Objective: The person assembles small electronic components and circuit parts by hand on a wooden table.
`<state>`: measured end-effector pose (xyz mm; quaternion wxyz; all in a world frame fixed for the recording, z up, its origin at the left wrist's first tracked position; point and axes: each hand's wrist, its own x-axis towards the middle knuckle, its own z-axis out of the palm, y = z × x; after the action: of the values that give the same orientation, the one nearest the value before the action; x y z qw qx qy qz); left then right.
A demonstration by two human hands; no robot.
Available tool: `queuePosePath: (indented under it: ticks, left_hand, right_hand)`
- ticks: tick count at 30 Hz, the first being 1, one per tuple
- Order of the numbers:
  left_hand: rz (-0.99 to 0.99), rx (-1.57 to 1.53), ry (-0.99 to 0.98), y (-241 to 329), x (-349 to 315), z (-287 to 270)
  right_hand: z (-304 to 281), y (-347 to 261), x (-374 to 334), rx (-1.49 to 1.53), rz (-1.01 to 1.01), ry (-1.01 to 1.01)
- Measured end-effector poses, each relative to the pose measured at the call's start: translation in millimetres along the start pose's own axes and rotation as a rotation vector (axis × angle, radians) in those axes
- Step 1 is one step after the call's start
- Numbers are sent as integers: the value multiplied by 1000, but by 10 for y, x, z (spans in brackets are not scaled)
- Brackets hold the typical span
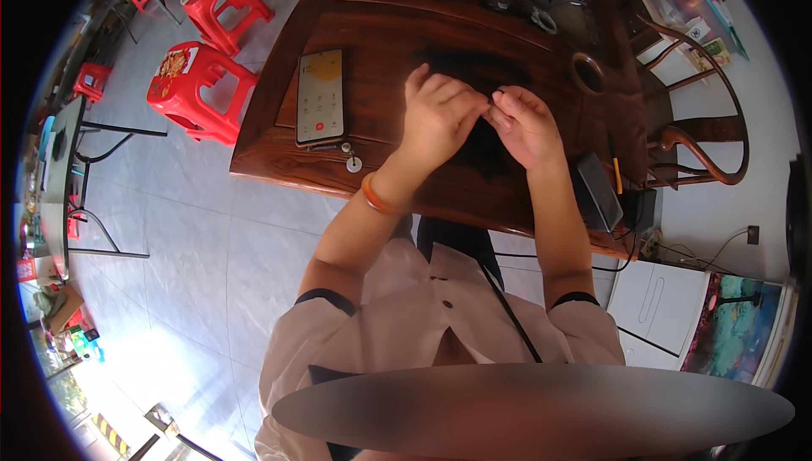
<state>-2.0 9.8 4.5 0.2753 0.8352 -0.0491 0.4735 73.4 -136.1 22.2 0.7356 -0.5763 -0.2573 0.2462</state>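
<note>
Upper centre, the left hand (438, 118) and right hand (529, 127) meet at bent, pinched-in fingertips above the wooden table (376, 34); whether they grip anything, I can't tell. Left of them lies a lit phone (320, 93); 2 red stools (222, 25) stand upper left.

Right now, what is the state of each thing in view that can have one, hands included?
Bare left hand: raised over the dark wooden table, fingers bent; grip unclear.
Bare right hand: raised, fingers close to the left's; grip unclear.
Rectangular black-edged smartphone: flat, face up, screen lit.
Round orange bangle: worn just above the left hand.
Two red plastic stools beside the table: upright.
Curved brown wooden armchair: upright, unoccupied.
</note>
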Motion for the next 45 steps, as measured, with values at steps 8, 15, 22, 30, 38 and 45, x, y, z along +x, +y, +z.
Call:
queuePosePath:
  ticks: [8, 15, 22, 30, 38, 45]
  left_hand:
    - [91, 262, 5, -23, 10, -42]
    - [156, 206, 83, 16, 6, -37]
    - [109, 92, 55, 3, 8, -29]
    - [1, -59, 67, 7, 33, -72]
    - [-17, -97, 82, -2, 28, -71]
    - [-127, -295, 32, -7, 6, -70]
  right_hand:
    - [111, -128, 74, -1271, -838, 119]
    - [62, -85, 36, -1193, -678, 107]
    - [69, -122, 31, -828, -441, 91]
    - [-11, -88, -11, -28, 54, -74]
    - [-35, -26, 10, 227, 68, -147]
    - [-2, -48, -30, 106, -39, -116]
